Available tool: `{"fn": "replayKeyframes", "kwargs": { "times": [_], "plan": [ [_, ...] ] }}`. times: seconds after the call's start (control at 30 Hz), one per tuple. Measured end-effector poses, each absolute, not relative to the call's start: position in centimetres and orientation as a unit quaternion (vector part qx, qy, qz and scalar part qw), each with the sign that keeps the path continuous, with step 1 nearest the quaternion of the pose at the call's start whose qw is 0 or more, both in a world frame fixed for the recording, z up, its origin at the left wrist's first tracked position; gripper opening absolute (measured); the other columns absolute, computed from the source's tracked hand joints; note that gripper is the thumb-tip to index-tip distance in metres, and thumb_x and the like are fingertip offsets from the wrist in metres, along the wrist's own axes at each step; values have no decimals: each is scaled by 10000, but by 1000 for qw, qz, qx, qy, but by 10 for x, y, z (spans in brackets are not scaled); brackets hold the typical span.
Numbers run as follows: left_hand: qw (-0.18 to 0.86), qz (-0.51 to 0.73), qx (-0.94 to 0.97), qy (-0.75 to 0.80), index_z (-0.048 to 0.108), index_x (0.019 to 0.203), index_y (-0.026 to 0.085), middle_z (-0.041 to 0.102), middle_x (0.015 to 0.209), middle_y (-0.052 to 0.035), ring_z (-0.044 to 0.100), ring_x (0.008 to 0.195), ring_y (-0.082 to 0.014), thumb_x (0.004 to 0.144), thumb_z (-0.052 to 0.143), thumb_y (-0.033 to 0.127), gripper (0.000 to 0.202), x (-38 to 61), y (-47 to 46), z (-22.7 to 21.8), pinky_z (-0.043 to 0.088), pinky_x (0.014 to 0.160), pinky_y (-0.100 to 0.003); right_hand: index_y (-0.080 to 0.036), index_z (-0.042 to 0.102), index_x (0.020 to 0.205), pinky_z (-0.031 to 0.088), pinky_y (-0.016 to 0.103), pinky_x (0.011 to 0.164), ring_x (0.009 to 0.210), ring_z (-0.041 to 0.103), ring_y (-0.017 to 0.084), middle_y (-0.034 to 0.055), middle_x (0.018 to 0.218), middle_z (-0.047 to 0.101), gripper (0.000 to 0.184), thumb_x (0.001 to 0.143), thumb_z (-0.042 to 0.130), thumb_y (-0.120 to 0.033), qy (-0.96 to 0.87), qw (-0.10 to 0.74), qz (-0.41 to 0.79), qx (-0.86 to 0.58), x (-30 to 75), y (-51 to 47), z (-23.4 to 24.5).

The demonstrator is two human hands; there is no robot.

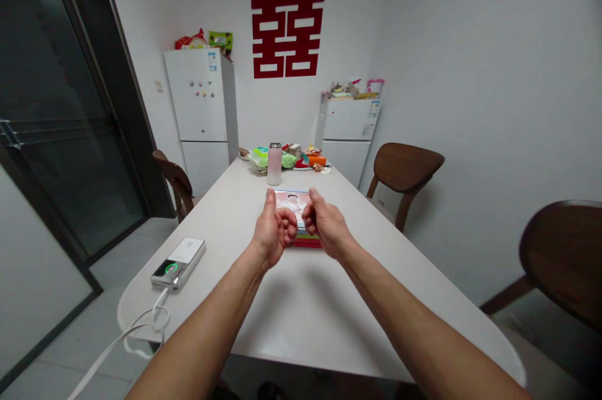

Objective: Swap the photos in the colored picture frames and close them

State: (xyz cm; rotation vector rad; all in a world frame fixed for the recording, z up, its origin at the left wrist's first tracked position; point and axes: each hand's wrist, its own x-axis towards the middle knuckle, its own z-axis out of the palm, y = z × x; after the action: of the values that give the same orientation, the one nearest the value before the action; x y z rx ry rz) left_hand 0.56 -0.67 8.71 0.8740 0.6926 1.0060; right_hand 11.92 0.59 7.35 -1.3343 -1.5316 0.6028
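Note:
Both of my hands are raised over the white table [263, 325], side by side with a gap between them. My left hand [276, 227] has its fingers curled in and its thumb pointing up, with nothing visible in it. Likewise my right hand [328, 224] is loosely closed, thumb up, and holds nothing that I can see. Just beyond them lies a stack of flat, book-like items [292, 200], pink and white on top with green and red edges below. My hands partly cover it; whether they touch it is unclear. Farther back stands a pink bottle [274, 165].
A power bank [179, 265] with a white cable [110, 350] lies at the table's left. Packets [282, 158] and other items crowd the far end. Brown chairs [407, 168] stand on both sides. Two white fridges [200, 96] are against the back wall.

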Motion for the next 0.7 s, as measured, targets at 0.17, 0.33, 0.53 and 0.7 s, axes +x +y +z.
{"fn": "replayKeyframes", "kwargs": {
  "times": [0.17,0.33,0.53,0.7],
  "plan": [
    [718,443,344,413,528,661,101,514,501,21,457,376,-52,782,468,408,336,3,4,27,321,359,-150,-174,596,826,336,333,724,823,486,205,61,829,578,275,573,622,-280,-707,385,86,-587,138,27,36],
    [695,495,326,407,514,944,127,574,827,-25,562,664,-114,812,471,285,211,13,7,-2,468,584,-261,-198,609,829,294,357,765,850,452,203,51,817,557,247,591,586,-140,-762,315,28,-566,139,9,24],
    [624,595,357,359,517,978,145,606,839,-14,581,702,-127,725,542,266,281,30,-21,11,449,572,-201,-208,571,914,338,328,789,903,455,185,50,927,540,297,619,595,-218,-773,325,42,-543,137,-36,33],
    [538,573,501,362,549,990,175,602,975,-17,553,885,-172,691,586,296,325,24,-65,27,438,748,-249,-170,420,1161,255,383,944,1134,338,216,96,1221,404,529,670,545,-319,-677,506,156,-512,143,-67,43]
  ]
}}
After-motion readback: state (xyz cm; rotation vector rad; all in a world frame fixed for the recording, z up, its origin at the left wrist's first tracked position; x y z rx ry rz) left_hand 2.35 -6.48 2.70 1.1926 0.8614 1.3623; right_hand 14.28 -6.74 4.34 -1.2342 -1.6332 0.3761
